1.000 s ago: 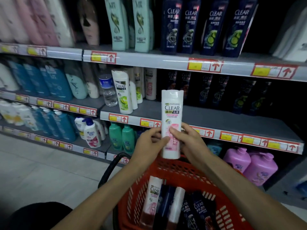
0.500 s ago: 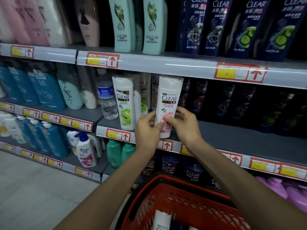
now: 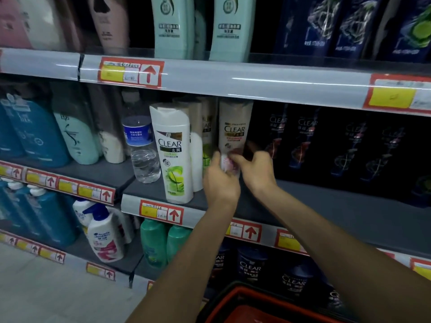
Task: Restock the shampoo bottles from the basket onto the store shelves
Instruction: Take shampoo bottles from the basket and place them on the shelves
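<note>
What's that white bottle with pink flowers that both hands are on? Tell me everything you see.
The white Clear bottle looks like glossy plastic, with a white cap on top, dark lettering and pink flowers low on its label. It is upright at the middle shelf, between green-labelled white bottles and dark bottles. The left hand and right hand hold its lower part, hiding its base.

The white bottle with green leaves (image 3: pixel 173 155) reads "CLEAR", with "新" above and "去屑" below. At its 3 o'clock, the pink-flowered bottle (image 3: pixel 234 129) also reads "CLEAR". Farther toward 3 o'clock, the dark bottles (image 3: pixel 307 127) carry a faint "CLEAR", as do the lower dark bottles (image 3: pixel 250 266) at 5 o'clock. The red price tags (image 3: pixel 130 72) show up-arrows, but their figures are illegible.
</note>
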`<action>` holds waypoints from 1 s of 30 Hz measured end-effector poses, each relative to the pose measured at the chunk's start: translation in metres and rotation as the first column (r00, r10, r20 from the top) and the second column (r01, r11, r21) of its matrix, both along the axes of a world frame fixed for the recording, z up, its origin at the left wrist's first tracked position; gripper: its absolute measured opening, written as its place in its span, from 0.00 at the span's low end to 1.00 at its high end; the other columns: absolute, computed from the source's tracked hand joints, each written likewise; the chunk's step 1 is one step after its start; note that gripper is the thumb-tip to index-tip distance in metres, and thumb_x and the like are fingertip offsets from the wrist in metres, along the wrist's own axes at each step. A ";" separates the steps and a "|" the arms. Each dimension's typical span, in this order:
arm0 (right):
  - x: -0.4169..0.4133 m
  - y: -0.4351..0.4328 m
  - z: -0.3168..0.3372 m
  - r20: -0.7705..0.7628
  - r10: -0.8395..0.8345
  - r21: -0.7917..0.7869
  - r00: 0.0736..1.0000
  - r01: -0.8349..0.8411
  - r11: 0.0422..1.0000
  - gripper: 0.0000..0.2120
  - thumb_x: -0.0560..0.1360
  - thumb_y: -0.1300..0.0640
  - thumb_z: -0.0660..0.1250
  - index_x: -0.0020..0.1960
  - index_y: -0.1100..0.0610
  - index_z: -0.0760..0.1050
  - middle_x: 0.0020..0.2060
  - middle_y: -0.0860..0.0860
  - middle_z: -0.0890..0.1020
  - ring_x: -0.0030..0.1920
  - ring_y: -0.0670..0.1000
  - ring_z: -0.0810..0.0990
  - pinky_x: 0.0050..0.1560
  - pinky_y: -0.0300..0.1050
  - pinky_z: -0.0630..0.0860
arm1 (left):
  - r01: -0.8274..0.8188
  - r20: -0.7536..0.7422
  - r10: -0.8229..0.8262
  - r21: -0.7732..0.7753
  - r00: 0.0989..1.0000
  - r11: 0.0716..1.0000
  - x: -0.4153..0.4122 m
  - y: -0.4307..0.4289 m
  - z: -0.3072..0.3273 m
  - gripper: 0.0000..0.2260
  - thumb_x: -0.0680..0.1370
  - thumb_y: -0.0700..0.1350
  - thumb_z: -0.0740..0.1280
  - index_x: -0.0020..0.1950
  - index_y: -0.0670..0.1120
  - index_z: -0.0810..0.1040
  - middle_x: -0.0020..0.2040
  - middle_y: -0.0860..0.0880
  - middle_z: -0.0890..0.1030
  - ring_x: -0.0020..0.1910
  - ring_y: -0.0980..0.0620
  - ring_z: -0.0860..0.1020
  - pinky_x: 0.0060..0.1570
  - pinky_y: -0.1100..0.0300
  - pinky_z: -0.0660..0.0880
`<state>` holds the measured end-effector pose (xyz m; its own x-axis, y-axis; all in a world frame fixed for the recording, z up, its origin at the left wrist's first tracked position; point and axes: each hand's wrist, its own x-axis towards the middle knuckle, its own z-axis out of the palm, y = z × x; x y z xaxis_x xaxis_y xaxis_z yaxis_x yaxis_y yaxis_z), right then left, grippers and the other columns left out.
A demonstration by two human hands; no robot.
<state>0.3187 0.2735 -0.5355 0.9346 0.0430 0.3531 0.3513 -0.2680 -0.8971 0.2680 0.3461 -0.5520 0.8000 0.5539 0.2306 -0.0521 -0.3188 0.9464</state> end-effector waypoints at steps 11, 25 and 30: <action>-0.005 0.003 0.014 -0.137 -0.083 -0.123 0.987 0.066 0.990 0.16 0.77 0.58 0.73 0.64 0.59 0.80 0.57 0.56 0.84 0.55 0.55 0.83 0.55 0.46 0.81 | 0.135 -0.132 -0.147 -0.095 0.980 0.986 -0.004 0.008 0.005 0.32 0.78 0.33 0.70 0.80 0.46 0.65 0.68 0.47 0.78 0.68 0.48 0.76 0.65 0.62 0.70; -0.121 -0.091 0.066 -0.094 0.062 -0.660 0.994 -0.109 0.743 0.40 0.76 0.42 0.72 0.81 0.53 0.59 0.76 0.58 0.67 0.76 0.58 0.65 0.75 0.51 0.65 | 0.328 -0.357 -0.206 0.326 0.911 0.887 -0.134 0.000 0.076 0.36 0.75 0.46 0.74 0.81 0.48 0.64 0.71 0.47 0.77 0.62 0.49 0.78 0.63 0.57 0.75; -0.174 -0.133 0.085 -0.071 0.110 -0.830 0.991 -0.120 0.544 0.48 0.74 0.34 0.70 0.84 0.49 0.49 0.82 0.59 0.51 0.82 0.61 0.45 0.81 0.57 0.48 | 0.381 -0.426 -0.112 0.625 0.898 0.681 -0.180 -0.014 0.084 0.40 0.74 0.61 0.70 0.82 0.54 0.60 0.80 0.49 0.66 0.77 0.47 0.67 0.71 0.45 0.71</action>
